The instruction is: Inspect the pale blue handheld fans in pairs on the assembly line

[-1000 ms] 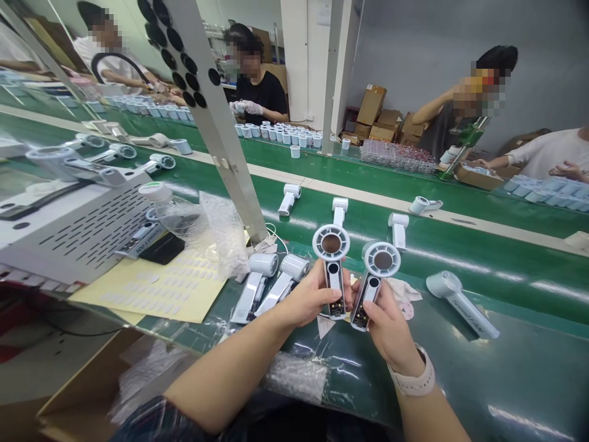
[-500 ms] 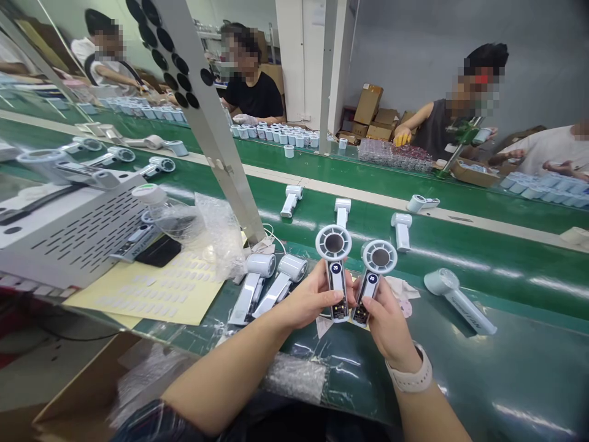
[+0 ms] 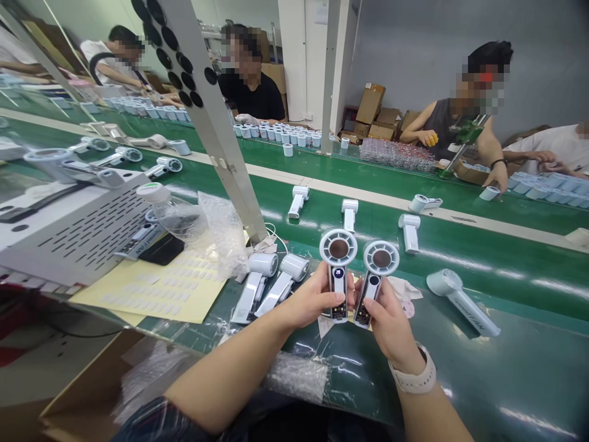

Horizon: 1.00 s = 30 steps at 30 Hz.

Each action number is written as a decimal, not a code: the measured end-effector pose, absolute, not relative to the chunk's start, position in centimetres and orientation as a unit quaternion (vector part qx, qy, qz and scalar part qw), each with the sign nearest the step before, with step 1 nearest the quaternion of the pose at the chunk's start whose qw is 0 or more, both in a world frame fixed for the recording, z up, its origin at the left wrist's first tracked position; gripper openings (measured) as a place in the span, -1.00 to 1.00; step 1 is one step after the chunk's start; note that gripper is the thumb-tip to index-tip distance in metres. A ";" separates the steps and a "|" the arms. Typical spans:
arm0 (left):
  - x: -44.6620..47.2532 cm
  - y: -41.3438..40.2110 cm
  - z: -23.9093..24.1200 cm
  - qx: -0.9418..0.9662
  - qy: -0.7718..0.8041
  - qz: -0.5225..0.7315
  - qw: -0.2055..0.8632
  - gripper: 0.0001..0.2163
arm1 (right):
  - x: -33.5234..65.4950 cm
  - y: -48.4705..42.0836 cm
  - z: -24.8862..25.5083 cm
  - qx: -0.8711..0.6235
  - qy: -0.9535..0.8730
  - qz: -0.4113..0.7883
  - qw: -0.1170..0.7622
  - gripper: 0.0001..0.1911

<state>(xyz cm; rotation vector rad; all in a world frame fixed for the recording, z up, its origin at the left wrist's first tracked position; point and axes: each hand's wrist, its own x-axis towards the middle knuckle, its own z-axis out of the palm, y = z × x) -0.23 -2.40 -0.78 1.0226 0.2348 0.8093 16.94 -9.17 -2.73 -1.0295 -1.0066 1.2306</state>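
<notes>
Two pale blue handheld fans stand side by side above the bench, round heads up. My left hand (image 3: pixel 317 297) is closed around the handle of the left handheld fan (image 3: pixel 338 283), its thumb on the front. This fan's small round display shows "20". My right hand (image 3: pixel 389 319) grips the right handheld fan (image 3: pixel 369 293), thumb on the handle; its round display is dark. Bare circuit parts show low on both handles. Left of my hands, two more fans (image 3: pixel 256 287) lie on the bench. Another fan (image 3: pixel 462 301) lies to the right.
A green conveyor (image 3: pixel 285 236) carries several fans past the bench. A slanted metal post (image 3: pixel 225 159) rises at left, near a white vented box (image 3: pixel 87 227), a yellow label sheet (image 3: pixel 161 288) and a clear plastic bag (image 3: pixel 221 233). Co-workers sit across the belt.
The right fan's display has gone from "20" to dark, while the left one still reads "20". Fans on the belt have shifted slightly right. A co-worker at right has lowered a hand to a cup-shaped part.
</notes>
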 end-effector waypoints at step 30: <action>0.2 -1.8 -1.6 0.519 0.160 0.404 0.736 -0.59 | 16.2 -8.8 -2.1 -0.447 -0.344 0.553 0.614 -0.72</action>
